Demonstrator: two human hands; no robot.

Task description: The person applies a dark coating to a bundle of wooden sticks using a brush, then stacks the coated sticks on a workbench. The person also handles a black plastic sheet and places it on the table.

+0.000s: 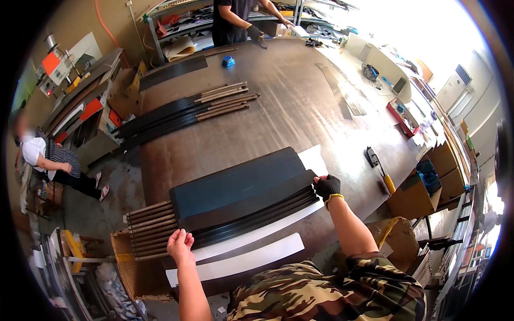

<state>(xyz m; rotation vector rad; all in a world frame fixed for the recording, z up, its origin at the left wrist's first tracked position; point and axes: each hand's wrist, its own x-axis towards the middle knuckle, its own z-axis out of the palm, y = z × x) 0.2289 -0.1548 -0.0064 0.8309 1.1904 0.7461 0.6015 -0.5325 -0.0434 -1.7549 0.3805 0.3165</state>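
Note:
A long dark strip (246, 201) lies along the near edge of a stack of dark blue-grey sheets (235, 182). My right hand (327, 187), in a black fingerless glove with a yellow cuff, grips the strip's right end between thumb and fingers. At its near left corner, my bare left hand (181, 246) is closed in a pinch. Beneath the sheets and strip is a row of dark rods (257, 218), whose brownish ends (152, 230) stick out at the left. White sheet material (257, 234) shows under the rods, and a separate white strip (241, 259) lies closer to me.
Across the brown table (289, 112) lie more dark rods (187, 112), a blue object (228, 61), a long flat strip (337, 88) and a yellow-handled tool (388, 182). One person (233, 24) stands at the far edge, another (48, 155) at left. Cardboard boxes (126, 267) flank the near side.

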